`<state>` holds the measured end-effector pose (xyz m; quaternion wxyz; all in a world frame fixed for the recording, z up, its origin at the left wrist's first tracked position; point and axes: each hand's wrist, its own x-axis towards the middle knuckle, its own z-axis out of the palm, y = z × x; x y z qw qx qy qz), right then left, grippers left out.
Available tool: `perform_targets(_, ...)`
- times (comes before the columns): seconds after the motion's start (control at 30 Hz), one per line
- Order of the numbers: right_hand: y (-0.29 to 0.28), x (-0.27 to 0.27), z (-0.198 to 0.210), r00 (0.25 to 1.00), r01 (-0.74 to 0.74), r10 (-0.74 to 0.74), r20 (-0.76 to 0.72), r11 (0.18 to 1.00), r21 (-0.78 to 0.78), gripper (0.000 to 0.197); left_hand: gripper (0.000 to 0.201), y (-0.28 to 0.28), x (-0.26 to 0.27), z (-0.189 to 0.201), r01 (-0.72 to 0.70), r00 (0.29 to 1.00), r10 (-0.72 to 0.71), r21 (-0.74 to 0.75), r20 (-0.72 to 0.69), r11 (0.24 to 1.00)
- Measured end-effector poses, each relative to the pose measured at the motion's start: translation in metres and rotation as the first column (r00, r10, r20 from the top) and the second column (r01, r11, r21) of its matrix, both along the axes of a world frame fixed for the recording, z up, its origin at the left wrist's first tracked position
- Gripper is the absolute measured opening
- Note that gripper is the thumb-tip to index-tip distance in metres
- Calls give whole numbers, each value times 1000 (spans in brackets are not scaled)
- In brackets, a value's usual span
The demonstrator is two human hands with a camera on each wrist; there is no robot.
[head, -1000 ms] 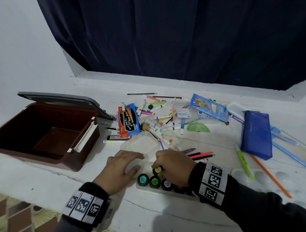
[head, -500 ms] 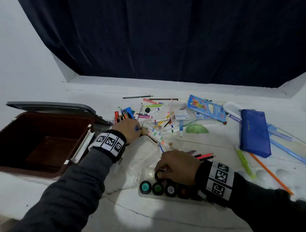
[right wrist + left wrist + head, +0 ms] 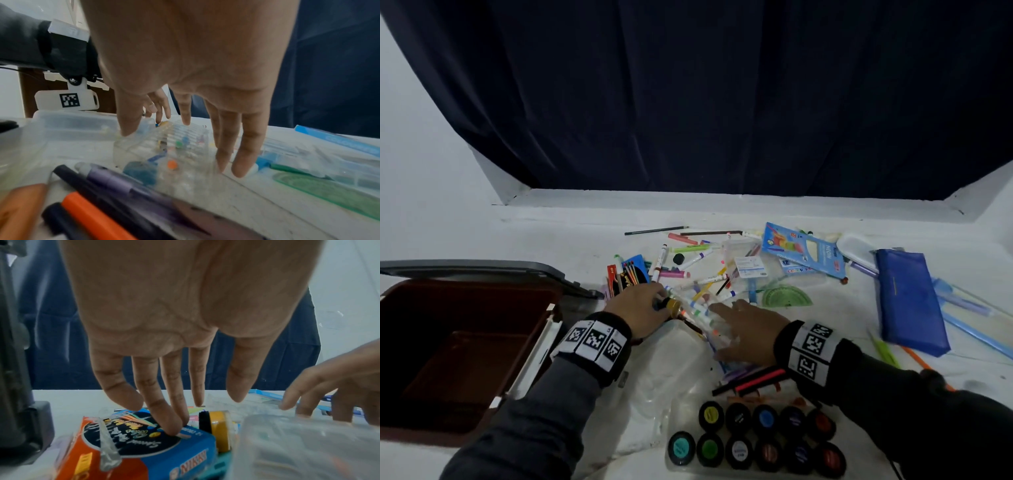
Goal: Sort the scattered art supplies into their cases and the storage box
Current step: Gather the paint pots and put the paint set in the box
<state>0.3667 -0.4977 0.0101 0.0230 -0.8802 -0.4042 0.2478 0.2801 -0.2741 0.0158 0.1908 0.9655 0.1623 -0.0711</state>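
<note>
My left hand (image 3: 650, 303) reaches forward with straight fingers (image 3: 171, 426) touching the top of an orange-and-blue marker box (image 3: 131, 451). A yellow paint pot (image 3: 673, 304) with a black cap lies on its side just right of those fingers, below the thumb, ungripped. My right hand (image 3: 726, 310) hangs open over a clear plastic marker case (image 3: 170, 151) holding several markers; its fingertips (image 3: 239, 170) touch down at the case's right edge. Near me is a clear tray (image 3: 674, 411) of several capped paint pots. The brown storage box (image 3: 458, 346) stands open at left.
Loose markers and pencils (image 3: 688, 270) litter the middle. A blue pencil box (image 3: 804, 251), green protractor (image 3: 786, 296) and blue pouch (image 3: 907, 301) lie to the right. Black, orange and purple pens (image 3: 98, 194) lie beside my right wrist. A dark curtain hangs behind.
My left hand left the clear lid and reached forward to the marker box and yellow pot. My right hand let go of the pots in the tray and moved forward over the marker case.
</note>
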Motion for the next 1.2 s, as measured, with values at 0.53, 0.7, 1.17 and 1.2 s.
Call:
perform_targets(0.53, -65, 32, 0, 964, 237, -238, 116, 971, 18, 70, 38, -3, 45, 10, 165, 962, -107, 221, -250, 961)
perform_targets(0.7, -72, 11, 13, 970, 201, -215, 113, 972, 118, 64, 38, -3, 49, 11, 144, 961, -90, 195, -260, 970)
perform_targets(1.17, -89, -66, 20, 977, -200, 209, -31, 962, 185, 53, 18, -18, -26, 72, -102, 882, 209, -261, 422, 960)
perform_targets(1.2, -91, -69, 18, 970, -234, 243, -30, 956, 179, 55, 17, -24, -39, 74, -82, 867, 224, -316, 445, 945)
